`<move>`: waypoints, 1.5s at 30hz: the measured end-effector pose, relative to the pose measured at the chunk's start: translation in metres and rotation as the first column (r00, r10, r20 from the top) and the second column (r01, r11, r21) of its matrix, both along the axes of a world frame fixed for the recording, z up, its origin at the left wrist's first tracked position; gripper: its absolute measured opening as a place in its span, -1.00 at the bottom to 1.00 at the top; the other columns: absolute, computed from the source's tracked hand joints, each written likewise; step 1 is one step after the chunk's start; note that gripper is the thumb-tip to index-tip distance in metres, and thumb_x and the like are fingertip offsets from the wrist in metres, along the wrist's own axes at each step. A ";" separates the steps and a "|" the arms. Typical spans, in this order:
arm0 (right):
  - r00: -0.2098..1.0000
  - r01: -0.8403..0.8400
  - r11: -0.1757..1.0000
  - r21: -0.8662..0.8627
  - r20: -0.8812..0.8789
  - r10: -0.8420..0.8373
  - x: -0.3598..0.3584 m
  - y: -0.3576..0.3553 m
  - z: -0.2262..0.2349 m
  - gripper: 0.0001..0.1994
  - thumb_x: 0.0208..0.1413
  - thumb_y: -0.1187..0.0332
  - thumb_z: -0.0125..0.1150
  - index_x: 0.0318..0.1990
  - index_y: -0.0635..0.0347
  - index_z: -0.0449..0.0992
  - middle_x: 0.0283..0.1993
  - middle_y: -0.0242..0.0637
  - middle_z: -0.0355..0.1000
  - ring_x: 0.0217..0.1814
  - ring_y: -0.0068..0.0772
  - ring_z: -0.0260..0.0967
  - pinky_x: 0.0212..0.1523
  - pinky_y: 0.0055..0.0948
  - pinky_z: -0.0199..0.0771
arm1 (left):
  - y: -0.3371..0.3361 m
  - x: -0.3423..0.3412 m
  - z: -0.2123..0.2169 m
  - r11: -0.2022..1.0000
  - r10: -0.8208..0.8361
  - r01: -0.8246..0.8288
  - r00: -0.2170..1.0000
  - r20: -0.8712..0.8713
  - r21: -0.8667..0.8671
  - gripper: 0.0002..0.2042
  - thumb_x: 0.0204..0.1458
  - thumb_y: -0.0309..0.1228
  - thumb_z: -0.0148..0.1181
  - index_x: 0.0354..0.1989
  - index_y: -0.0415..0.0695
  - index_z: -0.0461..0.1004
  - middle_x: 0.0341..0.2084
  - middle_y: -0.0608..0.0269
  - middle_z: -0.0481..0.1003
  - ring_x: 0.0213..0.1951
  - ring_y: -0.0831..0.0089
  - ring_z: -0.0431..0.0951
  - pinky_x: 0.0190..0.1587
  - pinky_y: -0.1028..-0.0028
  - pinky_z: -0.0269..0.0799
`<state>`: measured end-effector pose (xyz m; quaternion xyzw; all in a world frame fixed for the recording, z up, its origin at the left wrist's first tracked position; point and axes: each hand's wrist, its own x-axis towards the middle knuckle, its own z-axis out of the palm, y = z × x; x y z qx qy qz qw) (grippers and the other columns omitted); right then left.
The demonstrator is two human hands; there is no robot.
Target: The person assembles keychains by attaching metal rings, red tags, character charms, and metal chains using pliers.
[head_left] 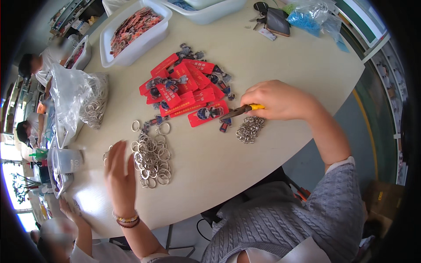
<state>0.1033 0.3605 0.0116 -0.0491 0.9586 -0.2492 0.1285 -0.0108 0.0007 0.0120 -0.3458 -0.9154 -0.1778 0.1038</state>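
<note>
In my right hand [275, 100] is a pair of pliers [237, 112] with yellow grips, my fingers wrapped around them. The jaws point left, over the edge of a red card [202, 115] with a printed character figure. Just below that hand lies a small heap of linked metal rings [250, 130]. My left hand [119, 173], slightly blurred, is raised with its fingers stretched out and nothing visible in it. It is beside a pile of silver key rings [152, 160]. Beyond both hands, red cards with character charms [182, 85] lie in a loose heap.
A white bin [107, 46] of printed pieces stands at the far left, near a clear bag of rings [93, 98]. A dark phone or wallet [278, 23] and a bag of blue bits [305, 22] lie far right. Other people sit along the left.
</note>
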 end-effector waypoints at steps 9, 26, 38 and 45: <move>0.984 -0.106 0.994 -0.003 0.145 0.106 0.008 0.004 0.006 -0.76 -0.01 0.25 0.27 -0.25 0.18 0.46 -0.26 -0.23 0.41 -0.15 -0.14 0.39 -0.12 -0.23 0.35 | 0.126 0.014 -0.023 0.886 -0.457 0.461 0.886 0.076 -0.047 -0.56 -0.09 -0.55 0.24 0.04 -0.25 0.37 -0.08 0.03 0.36 -0.03 0.07 0.40 0.00 0.26 0.35; 0.992 0.106 0.978 -0.179 -0.050 -0.116 -0.003 0.034 -0.011 -0.77 -0.04 0.34 0.18 -0.22 0.23 0.46 -0.38 -0.23 0.42 -0.35 -0.31 0.35 -0.29 -0.38 0.35 | 0.097 0.018 -0.018 0.947 -0.321 0.301 0.903 0.285 0.115 -0.65 -0.05 -0.63 0.13 -0.03 -0.22 0.37 -0.21 0.00 0.45 -0.17 0.12 0.50 -0.15 0.35 0.44; 0.971 0.140 0.985 -0.097 -0.181 -0.156 -0.005 0.037 -0.004 -0.77 0.03 0.30 0.19 -0.23 0.26 0.48 -0.28 -0.17 0.45 -0.21 -0.16 0.41 -0.19 -0.29 0.38 | 0.080 0.024 -0.021 0.941 -0.292 0.183 0.865 0.408 0.286 -0.69 0.03 -0.61 0.12 -0.01 -0.21 0.39 -0.30 0.09 0.51 -0.31 0.33 0.54 -0.21 0.45 0.43; 0.993 0.021 0.993 0.115 -0.114 -0.008 -0.016 0.013 -0.013 -0.80 0.06 0.28 0.21 -0.29 0.22 0.45 -0.30 -0.21 0.41 -0.16 -0.13 0.36 -0.15 -0.25 0.33 | 0.094 0.033 -0.028 0.921 -0.329 0.185 0.842 0.428 0.344 -0.80 0.03 -0.56 0.16 -0.15 -0.24 0.39 -0.44 0.02 0.48 -0.50 0.17 0.51 -0.39 0.38 0.42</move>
